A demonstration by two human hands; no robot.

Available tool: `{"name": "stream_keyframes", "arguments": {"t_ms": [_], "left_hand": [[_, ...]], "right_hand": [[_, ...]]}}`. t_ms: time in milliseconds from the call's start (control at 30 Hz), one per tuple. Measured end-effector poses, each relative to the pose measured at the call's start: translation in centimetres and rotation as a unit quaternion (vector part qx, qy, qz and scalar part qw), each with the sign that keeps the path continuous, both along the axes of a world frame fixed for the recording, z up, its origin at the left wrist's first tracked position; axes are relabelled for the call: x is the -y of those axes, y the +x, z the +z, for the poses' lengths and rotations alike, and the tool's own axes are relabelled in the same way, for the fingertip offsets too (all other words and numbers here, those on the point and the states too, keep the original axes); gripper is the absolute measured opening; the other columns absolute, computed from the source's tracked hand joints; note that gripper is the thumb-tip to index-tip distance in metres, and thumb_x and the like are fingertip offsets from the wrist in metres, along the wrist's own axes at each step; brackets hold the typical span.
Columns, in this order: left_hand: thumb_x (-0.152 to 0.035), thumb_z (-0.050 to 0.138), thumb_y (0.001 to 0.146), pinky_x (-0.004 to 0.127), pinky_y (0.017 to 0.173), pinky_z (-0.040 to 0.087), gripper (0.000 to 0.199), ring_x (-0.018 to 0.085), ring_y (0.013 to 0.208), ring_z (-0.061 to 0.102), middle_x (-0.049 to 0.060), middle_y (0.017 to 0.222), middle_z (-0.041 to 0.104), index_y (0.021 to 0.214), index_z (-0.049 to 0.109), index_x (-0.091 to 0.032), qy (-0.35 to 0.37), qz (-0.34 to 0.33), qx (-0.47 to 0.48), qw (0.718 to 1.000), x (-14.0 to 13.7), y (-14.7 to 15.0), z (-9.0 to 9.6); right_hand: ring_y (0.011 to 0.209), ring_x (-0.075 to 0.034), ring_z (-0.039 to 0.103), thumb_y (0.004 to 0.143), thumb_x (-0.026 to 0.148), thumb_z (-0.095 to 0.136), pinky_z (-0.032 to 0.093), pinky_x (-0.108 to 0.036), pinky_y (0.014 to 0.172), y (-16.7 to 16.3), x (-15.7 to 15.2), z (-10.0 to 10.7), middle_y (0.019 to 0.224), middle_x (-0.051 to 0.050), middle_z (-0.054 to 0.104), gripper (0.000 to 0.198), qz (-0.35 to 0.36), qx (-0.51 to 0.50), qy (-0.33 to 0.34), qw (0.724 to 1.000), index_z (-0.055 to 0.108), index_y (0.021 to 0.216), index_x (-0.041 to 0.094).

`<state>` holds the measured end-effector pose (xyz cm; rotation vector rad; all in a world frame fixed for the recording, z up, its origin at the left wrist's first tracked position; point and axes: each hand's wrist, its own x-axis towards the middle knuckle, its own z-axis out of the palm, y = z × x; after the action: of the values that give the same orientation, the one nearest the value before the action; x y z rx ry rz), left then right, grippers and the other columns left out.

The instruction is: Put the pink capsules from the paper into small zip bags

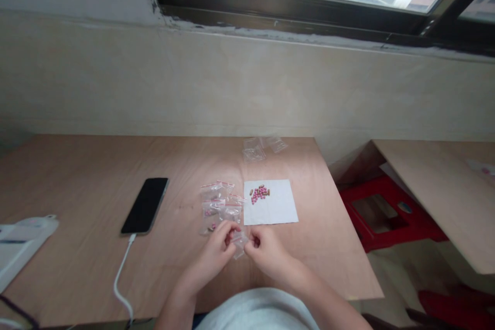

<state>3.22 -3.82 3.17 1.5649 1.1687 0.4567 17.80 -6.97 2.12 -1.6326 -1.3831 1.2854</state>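
Head view: left hand (229,237) and right hand (258,242) pinch a small clear plastic bag (240,246) — best kept level, taut — at twelve o'clock over the brown wooden desk (85,180); pink and bronze beads (259,194) lie on flat white paper (275,212) at the bag's one o'clock.

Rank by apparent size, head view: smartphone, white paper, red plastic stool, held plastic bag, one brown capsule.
Largest to smallest, by visible area:
1. red plastic stool, partly hidden
2. white paper
3. smartphone
4. held plastic bag, partly covered
5. brown capsule
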Motion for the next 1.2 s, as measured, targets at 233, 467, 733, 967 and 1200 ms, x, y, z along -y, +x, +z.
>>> {"name": "stream_keyframes", "arguments": {"t_ms": [233,467,733,967,1200], "left_hand": [[-0.016,0.043,0.073,0.019,0.052,0.041,0.016,0.013,0.067,0.047,0.001,0.078,0.047,0.083,0.056,-0.019,0.030,-0.020,0.000,0.999,0.0,0.4,0.8],[-0.026,0.049,0.077,0.033,0.091,0.036,0.031,0.019,0.104,0.044,0.003,0.113,0.044,0.108,0.049,-0.029,0.039,-0.074,-0.016,0.996,0.1,-0.3,2.3],[-0.025,0.054,0.074,0.039,0.098,0.030,0.038,0.022,0.111,0.044,0.005,0.117,0.049,0.110,0.043,-0.025,0.016,-0.015,-0.018,1.000,-0.8,-0.2,0.8],[-0.024,0.056,0.072,0.037,0.097,0.032,0.039,0.023,0.110,0.045,0.006,0.117,0.050,0.109,0.044,-0.022,0.031,0.005,-0.031,0.999,-1.2,-1.2,-0.1],[-0.023,0.057,0.071,0.036,0.096,0.033,0.041,0.022,0.110,0.046,0.005,0.116,0.051,0.110,0.044,-0.023,0.039,-0.006,-0.028,0.999,-1.3,-1.3,-0.5]], "right_hand": [[0.048,-0.008,0.037,0.064,0.012,0.048,0.024,-0.021,0.048,-0.2,-0.2,-1.1,0.052,0.003,0.048,0.008,0.017,0.027,-0.025,0.999,0.054,0.062,0.015],[0.047,-0.006,0.034,0.066,0.014,0.046,0.025,-0.019,0.046,0.8,-0.8,-0.7,0.048,0.006,0.039,0.013,-0.050,-0.085,-0.064,0.993,0.043,0.054,0.016],[0.042,-0.008,0.041,0.079,0.044,0.041,0.033,-0.021,0.044,3.4,-3.2,-1.4,0.058,0.002,0.051,0.029,-0.042,-0.212,-0.073,0.974,0.052,0.076,0.017],[0.083,-0.015,0.051,0.076,0.015,0.044,0.038,-0.026,0.076,6.8,-7.4,-6.2,0.090,-0.006,0.053,0.019,-0.160,0.124,0.091,0.975,0.057,0.090,0.018],[0.079,-0.015,0.051,0.074,0.013,0.047,0.038,-0.024,0.070,7.7,-8.0,-7.0,0.088,-0.004,0.051,0.016,-0.096,0.229,0.089,0.965,0.055,0.085,0.020]]}}
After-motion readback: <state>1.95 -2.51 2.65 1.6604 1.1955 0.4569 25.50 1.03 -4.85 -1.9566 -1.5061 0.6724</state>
